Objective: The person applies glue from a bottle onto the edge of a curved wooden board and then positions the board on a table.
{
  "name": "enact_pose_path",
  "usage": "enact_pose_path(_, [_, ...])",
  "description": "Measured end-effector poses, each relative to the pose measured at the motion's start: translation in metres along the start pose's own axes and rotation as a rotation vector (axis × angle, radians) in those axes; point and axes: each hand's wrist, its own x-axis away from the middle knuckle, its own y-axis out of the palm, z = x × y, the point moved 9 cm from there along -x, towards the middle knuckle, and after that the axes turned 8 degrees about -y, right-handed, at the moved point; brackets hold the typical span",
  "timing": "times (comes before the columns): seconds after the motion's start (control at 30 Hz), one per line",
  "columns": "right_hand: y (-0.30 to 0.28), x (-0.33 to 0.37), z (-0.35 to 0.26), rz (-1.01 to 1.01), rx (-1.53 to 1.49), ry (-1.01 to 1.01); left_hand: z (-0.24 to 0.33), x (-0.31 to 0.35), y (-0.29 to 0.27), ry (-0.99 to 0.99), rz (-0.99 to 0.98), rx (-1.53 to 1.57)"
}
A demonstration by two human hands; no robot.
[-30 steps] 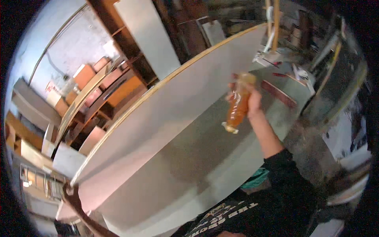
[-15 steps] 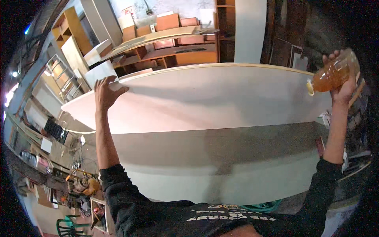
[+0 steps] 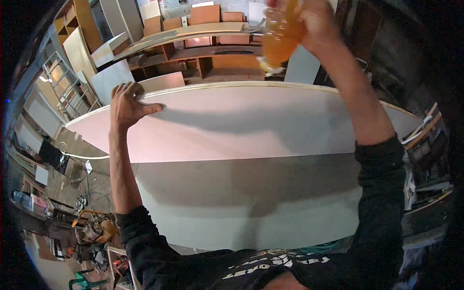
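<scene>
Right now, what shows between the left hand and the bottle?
In the head view, the board's pale top edge shows between the left hand and the bottle, with the wooden shelf behind it.

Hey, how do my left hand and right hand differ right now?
Your left hand grips the top edge of the standing white panel, while your right hand holds a clear bottle of orange liquid, its capped end pointing down.
Your left hand is fully in view; your right hand is partly cut off by the picture's top edge.
Both are bare, with dark sleeves ending below the wrists.
</scene>
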Motion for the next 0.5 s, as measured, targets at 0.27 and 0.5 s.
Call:
enact_pose_path(0.27, [0.108, -0.017, 0.08, -0.059, 0.033, -0.046, -0.017, -0.003, 0.004, -0.091, -0.076, 0.214])
enact_pose_path(0.5, [0.135, 0.005, 0.097, -0.125, 0.284, -0.162, -0.019, -0.004, 0.006, -0.069, -0.052, 0.23])
